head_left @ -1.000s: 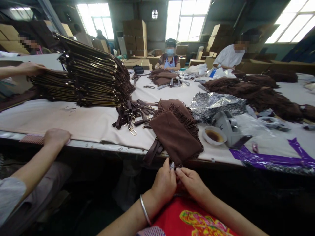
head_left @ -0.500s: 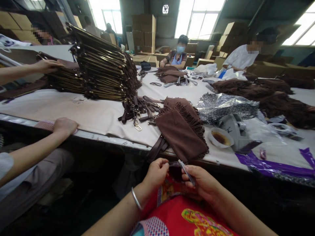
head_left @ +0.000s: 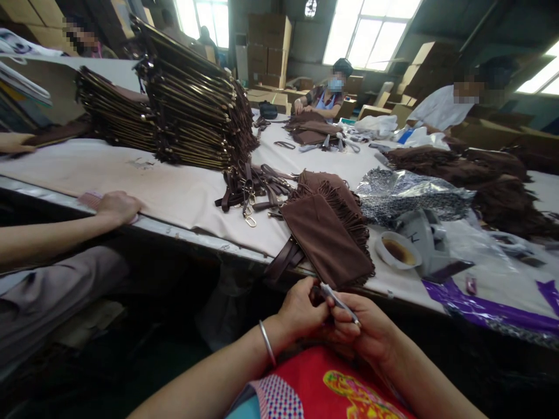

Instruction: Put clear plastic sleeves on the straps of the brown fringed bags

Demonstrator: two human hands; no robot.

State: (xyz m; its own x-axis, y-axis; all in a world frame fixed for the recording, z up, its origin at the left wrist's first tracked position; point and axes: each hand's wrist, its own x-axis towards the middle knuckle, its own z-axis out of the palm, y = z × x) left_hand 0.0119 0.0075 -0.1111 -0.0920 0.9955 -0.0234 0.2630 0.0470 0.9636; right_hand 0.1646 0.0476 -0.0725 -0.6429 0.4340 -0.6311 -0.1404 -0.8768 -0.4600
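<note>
My right hand (head_left: 367, 323) is wrapped round a thin grey-wrapped strip (head_left: 343, 305) in front of the table edge. Close beside it, my left hand (head_left: 304, 308), with a silver bangle at the wrist, has its fingers curled together; a small dark piece shows at the fingertips, too hidden to name. Just beyond both hands lies a brown fringed pouch (head_left: 327, 235) at the table's edge, with dark straps (head_left: 286, 259) hanging at its left. Behind it to the left is a pile of brown straps with metal clips (head_left: 251, 192).
Tall stacks of brown zipped pouches (head_left: 187, 105) stand on the left of the table (head_left: 187, 206). A bowl of brown liquid (head_left: 397, 250), a grey dispenser (head_left: 425, 238) and patterned plastic (head_left: 410, 195) lie right. A person's hand (head_left: 117, 206) rests at the left edge; other people sit opposite.
My left hand has moved right, up against my right hand. The person's other hand at the left has drawn back from the stack, now at a brown pouch. The whole view has shifted slightly.
</note>
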